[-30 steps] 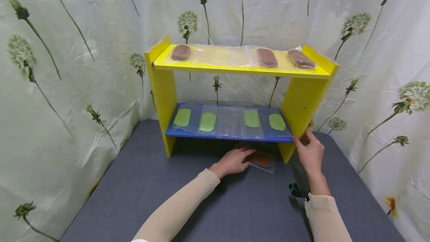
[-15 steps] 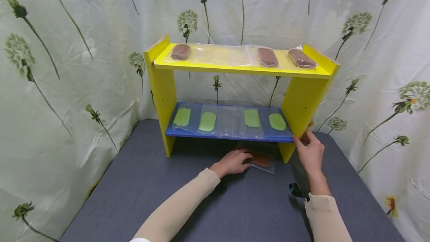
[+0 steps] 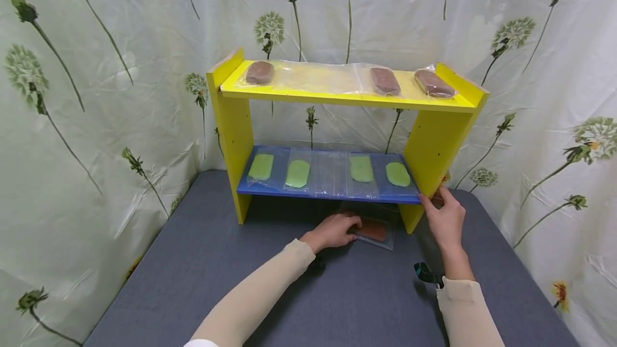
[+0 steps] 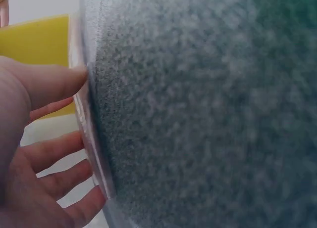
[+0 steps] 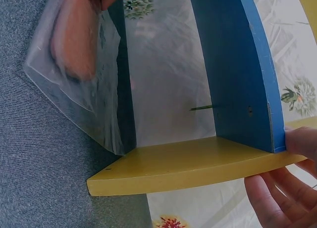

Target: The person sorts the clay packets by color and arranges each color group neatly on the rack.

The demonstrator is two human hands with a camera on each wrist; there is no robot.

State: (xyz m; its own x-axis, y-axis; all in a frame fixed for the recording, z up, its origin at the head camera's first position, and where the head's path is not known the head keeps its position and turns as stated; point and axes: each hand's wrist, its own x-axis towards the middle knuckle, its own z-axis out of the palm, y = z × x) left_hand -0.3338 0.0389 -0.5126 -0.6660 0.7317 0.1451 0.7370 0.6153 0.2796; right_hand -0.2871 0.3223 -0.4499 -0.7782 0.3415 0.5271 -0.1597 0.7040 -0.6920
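On the table beneath the blue lower shelf lies an orange-brown bar, soap by its look, in a clear plastic bag (image 3: 375,231). My left hand (image 3: 332,231) rests at the bag's left end, fingertips touching the plastic and the bar's end. In the left wrist view, the thumb (image 4: 59,83) and spread fingers meet the bag's edge. At the right side of the yellow-and-blue shelf unit (image 3: 429,154), my right hand (image 3: 444,218) grips the side panel. Its thumb (image 5: 301,140) lies by the blue shelf's end, its fingers on the panel's outer face.
Green bars (image 3: 297,173) in clear bags lie on the blue shelf (image 3: 328,198). Reddish-brown bagged bars (image 3: 384,81) lie on the yellow top shelf (image 3: 337,99). A flower-print curtain (image 3: 120,68) surrounds the dark grey table (image 3: 202,240) behind and at both sides.
The left fingers have drawn back slightly to the left from the bagged orange-brown bar, uncovering more of it. The right hand keeps its grip on the shelf unit.
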